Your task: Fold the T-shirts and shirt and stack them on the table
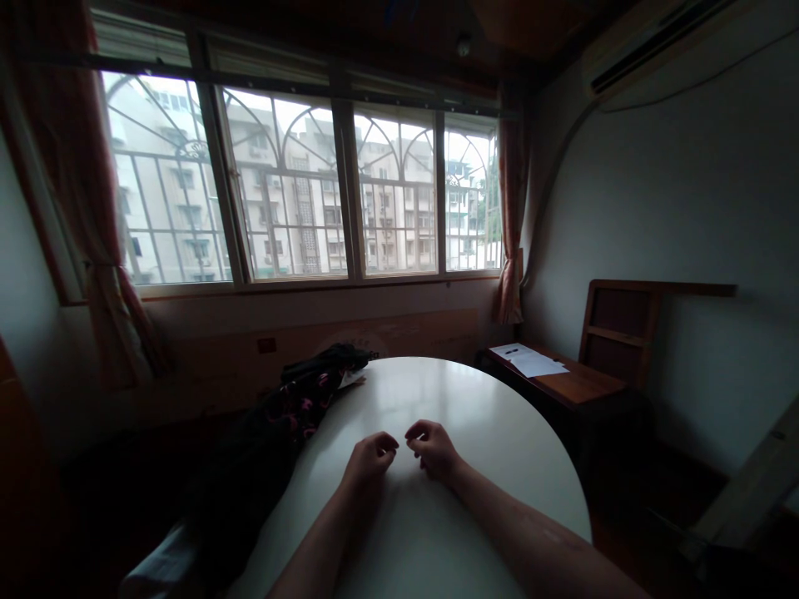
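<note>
My left hand (373, 457) is just above or on the white round table (499, 449), its fingers curled in toward the thumb. Facing it across a small gap, my right hand (432, 449) is bent in the same way, index finger and thumb drawn together. Pale spots show between the fingers of both hands, but whether they are a small thing or the tabletop I cannot make out. The two hands do not touch. Both forearms reach in from the near edge.
Dark clothing with a pink pattern (305, 408) is heaped along the table's left edge. At right, white papers with a pen (530, 361) lie on a wooden bench (593, 381). Barred windows (287, 183) with tied curtains (510, 225) fill the far wall.
</note>
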The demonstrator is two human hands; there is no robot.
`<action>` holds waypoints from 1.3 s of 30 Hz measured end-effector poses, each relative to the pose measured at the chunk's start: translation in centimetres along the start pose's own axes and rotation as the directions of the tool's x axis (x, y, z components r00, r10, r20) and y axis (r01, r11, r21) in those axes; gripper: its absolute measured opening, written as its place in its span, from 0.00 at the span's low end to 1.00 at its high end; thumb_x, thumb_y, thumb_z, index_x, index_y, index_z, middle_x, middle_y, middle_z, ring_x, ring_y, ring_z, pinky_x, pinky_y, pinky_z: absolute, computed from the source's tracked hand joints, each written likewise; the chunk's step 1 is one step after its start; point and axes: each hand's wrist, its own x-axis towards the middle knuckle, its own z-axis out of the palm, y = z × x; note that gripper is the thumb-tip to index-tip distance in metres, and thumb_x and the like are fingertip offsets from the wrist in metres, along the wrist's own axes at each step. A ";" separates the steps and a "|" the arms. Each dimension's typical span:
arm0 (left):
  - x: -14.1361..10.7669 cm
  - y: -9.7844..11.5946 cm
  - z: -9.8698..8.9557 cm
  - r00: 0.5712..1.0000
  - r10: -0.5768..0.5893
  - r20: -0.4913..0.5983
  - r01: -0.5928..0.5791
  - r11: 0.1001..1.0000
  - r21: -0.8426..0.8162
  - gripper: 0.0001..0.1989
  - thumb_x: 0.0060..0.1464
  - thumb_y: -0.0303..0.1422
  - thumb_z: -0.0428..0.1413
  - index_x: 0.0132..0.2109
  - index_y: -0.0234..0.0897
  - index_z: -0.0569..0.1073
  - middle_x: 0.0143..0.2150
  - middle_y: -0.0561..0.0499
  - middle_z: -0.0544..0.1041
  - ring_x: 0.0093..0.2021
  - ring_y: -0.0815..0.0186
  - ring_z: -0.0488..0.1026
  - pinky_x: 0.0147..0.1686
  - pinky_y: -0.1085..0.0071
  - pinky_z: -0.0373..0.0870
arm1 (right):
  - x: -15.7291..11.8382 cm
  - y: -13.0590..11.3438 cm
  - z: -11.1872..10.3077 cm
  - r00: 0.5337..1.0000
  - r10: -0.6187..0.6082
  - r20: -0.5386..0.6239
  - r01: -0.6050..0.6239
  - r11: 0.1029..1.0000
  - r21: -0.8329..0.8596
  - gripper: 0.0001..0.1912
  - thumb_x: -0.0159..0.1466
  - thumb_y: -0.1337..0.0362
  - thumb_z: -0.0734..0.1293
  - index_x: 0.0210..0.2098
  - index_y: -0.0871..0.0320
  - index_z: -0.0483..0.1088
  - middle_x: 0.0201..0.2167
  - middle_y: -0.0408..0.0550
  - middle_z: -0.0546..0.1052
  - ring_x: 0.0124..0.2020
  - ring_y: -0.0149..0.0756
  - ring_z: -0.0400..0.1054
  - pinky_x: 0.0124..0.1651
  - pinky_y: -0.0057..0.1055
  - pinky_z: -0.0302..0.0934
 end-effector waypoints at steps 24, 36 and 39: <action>-0.7 1.5 -0.2 0.999 0.007 0.032 -0.007 1.000 -0.023 0.10 0.47 0.27 0.52 0.33 0.36 0.78 0.33 0.47 0.82 0.34 0.61 0.77 0.36 0.70 0.68 | -1.2 -1.0 1.1 0.995 -0.039 0.090 0.043 0.998 -0.045 0.09 0.50 0.63 0.66 0.28 0.61 0.75 0.14 0.38 0.68 0.13 0.27 0.59 0.12 0.22 0.53; -1.4 1.8 0.3 0.999 -0.044 -0.028 0.043 0.998 -0.044 0.09 0.49 0.28 0.53 0.36 0.37 0.78 0.34 0.49 0.82 0.33 0.63 0.76 0.36 0.71 0.69 | -2.5 -1.7 1.4 0.998 -0.070 0.003 0.070 0.997 0.044 0.09 0.53 0.62 0.66 0.32 0.59 0.74 0.21 0.41 0.71 0.18 0.29 0.63 0.13 0.21 0.54; -1.5 2.0 0.3 0.996 -0.060 -0.066 0.057 0.998 -0.036 0.10 0.50 0.28 0.53 0.37 0.38 0.79 0.34 0.50 0.81 0.33 0.63 0.76 0.37 0.70 0.70 | -2.7 -1.9 1.0 0.998 -0.061 -0.009 0.061 0.995 0.076 0.12 0.53 0.60 0.67 0.36 0.58 0.74 0.27 0.43 0.72 0.20 0.29 0.64 0.13 0.21 0.55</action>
